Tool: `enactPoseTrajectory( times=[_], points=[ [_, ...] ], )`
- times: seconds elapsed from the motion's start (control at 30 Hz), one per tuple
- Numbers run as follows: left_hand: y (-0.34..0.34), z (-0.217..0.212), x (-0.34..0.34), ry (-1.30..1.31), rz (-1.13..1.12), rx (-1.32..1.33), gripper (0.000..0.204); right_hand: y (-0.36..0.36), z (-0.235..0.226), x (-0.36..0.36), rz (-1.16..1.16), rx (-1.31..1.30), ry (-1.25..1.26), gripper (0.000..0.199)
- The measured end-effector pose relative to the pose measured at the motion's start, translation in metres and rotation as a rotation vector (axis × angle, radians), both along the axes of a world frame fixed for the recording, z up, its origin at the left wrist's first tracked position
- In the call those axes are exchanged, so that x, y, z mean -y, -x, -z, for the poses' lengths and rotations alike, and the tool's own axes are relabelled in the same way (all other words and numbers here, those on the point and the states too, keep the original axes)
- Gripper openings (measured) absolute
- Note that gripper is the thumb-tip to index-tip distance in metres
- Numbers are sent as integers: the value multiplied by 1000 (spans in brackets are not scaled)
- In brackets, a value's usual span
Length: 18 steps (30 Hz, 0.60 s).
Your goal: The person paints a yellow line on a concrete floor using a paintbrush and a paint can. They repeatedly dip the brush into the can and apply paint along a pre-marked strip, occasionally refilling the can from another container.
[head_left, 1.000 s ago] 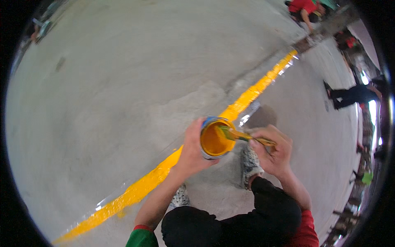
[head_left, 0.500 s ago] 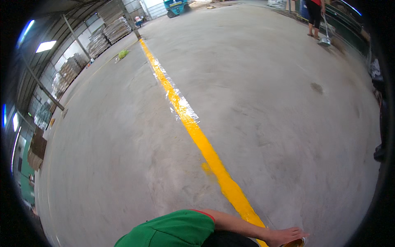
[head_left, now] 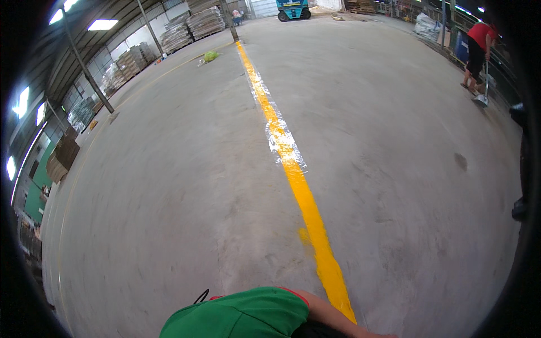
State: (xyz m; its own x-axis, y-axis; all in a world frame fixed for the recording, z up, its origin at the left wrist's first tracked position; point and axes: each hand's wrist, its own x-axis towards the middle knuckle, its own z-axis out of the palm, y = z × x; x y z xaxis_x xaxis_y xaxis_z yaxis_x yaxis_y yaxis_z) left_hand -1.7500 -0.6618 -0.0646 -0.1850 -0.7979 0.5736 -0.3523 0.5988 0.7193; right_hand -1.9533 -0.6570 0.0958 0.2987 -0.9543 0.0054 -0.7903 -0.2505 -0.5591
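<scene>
My left forearm (head_left: 332,321) comes out of a green short sleeve (head_left: 248,310) with red trim and reaches rightward along the lower edge. Only a sliver of my left hand (head_left: 386,336) shows there, and its fingers are cut off, as is anything they hold. Just beside the forearm runs a yellow painted line (head_left: 315,225) on the grey concrete floor. Farther up, crinkled, shiny clear film or tape (head_left: 282,141) lies on and along the line. A yellow smudge (head_left: 304,236) marks the floor left of it. My right hand is out of sight.
At the far right a person in a red top (head_left: 479,42) holds a long-handled dustpan (head_left: 480,100). A blue forklift (head_left: 293,8) stands at the back. Steel posts (head_left: 229,22), stacked pallets (head_left: 203,23) and cartons (head_left: 63,158) line the left. A green bundle (head_left: 211,56) lies near the line.
The whole view has shifted, so the line and the far person appear farther right. My left hand and the round, yellow-stained container under it have slipped below the lower edge.
</scene>
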Motion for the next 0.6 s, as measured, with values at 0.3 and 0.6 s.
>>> enactPoseTrajectory(
  times=[0.3, 0.6],
  points=[
    [-10, -39, -34, -571, 486, -432, 81, -11, -31, -42, -134, -108, 55, 35],
    [0, -43, -35, -506, 390, -213, 123, 0, -12, -67, -40, 236, -30, 46]
  ],
)
